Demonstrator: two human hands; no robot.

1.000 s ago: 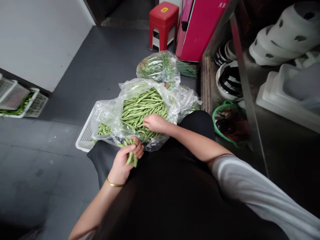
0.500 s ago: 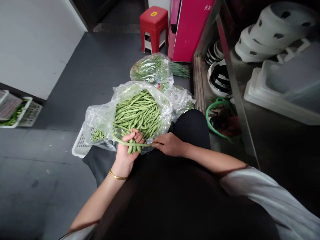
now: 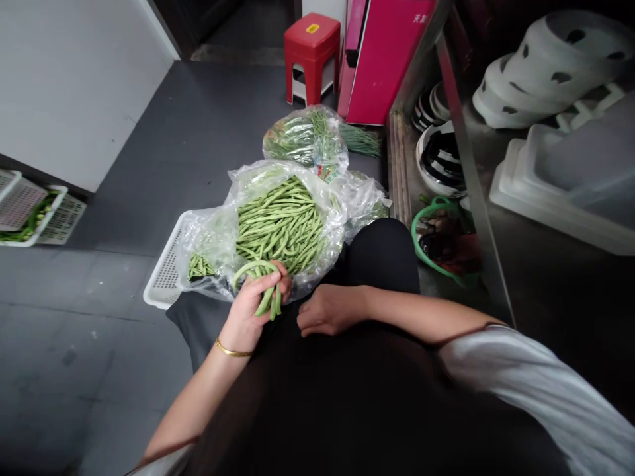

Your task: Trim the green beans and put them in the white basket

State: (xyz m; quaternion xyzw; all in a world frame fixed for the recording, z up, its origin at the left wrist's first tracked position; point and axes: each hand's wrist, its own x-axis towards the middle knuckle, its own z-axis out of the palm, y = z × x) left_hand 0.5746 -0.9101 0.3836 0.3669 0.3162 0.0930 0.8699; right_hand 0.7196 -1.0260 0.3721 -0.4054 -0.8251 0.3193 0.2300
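Observation:
My left hand (image 3: pixel 260 291) is closed around a small bunch of green beans (image 3: pixel 268 301), their ends pointing down toward my lap. One long bean in it curves out to the left. Just beyond lies an open clear plastic bag (image 3: pixel 332 231) heaped with long green beans (image 3: pixel 282 225). My right hand (image 3: pixel 325 311) is apart from the beans, over my dark clothing, with its fingers curled in. Whether anything small is in those fingers is hidden. Left of the bag, a white perforated basket (image 3: pixel 166 271) stands partly under the plastic, with short bean pieces (image 3: pixel 200 266) showing.
Bagged leafy greens (image 3: pixel 297 139) lie behind the beans, near a red stool (image 3: pixel 312 53) and a pink cabinet (image 3: pixel 391 59). At right, a green basket (image 3: pixel 421 251) and a metal shelf (image 3: pixel 483 244) with white containers stand close. Another white basket (image 3: pixel 62 218) is far left.
My right hand has let go of the long bean's end and drawn down toward my lap. That bean now curls within my left hand. The view has shifted slightly.

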